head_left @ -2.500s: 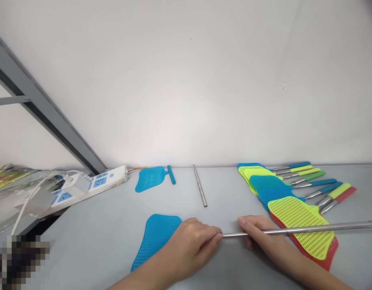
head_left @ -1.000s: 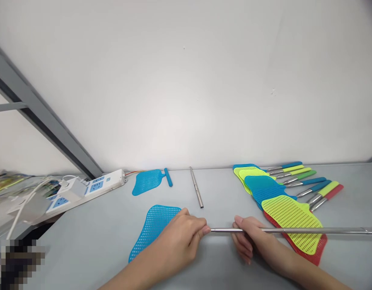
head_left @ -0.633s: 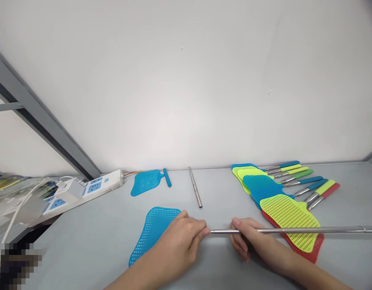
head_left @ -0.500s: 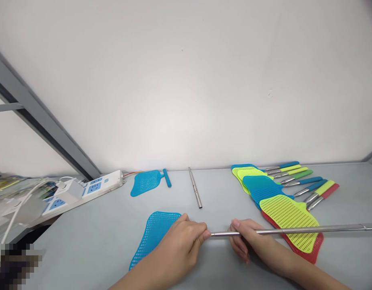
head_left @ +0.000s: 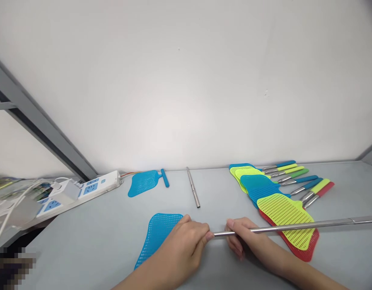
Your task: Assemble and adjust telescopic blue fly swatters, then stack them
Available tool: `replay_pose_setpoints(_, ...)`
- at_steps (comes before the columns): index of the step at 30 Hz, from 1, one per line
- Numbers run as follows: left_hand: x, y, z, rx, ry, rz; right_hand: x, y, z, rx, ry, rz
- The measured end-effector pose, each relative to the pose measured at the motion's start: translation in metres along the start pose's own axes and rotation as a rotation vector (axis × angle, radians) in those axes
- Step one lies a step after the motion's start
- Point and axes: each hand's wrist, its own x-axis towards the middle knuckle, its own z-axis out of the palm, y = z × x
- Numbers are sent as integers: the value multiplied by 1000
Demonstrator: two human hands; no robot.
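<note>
Your left hand (head_left: 187,241) is clenched on the near end of the long metal rod (head_left: 312,225), just over the nearer blue head (head_left: 160,231); your fingers hide any join between rod and head, so you cannot tell whether they are fixed together. Your right hand (head_left: 244,235) grasps the same rod farther along, thumb on top, and the rod passes above the yellow and red heads before leaving the frame at the right. As for progress, the swatters (head_left: 285,215) fanned out on the right look complete, the piece in your hands seems partway, and another set of parts lies separate and unjoined to a rod. Counting by handles, you have eight swatters there: three blue, three yellow, one green, one red. Farther back on the grey surface (head_left: 92,245) are one loose blue head (head_left: 143,183), one short blue handle (head_left: 165,178) right beside its neck, and one short metal rod (head_left: 192,187). One white power strip (head_left: 105,182) lies at the left.
</note>
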Motion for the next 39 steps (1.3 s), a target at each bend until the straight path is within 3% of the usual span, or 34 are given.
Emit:
replay_pose_setpoints(4,1,-1,-7,32,19,44,1,4,-1,124,20,14)
replay_pose_setpoints(9,2,-6,-17,90,49,100,1,6,-2,111,53,6)
replay_pose_setpoints(25,4,-22,-31,117,78,144,1,12,-8,303,102,-77)
replay_pose_setpoints(34,6,-45,-31,133,258,-39,2,10,-8,441,138,-111)
replay_pose_setpoints(39,9,-59,-24,124,406,-318,2,11,-8,469,163,-122)
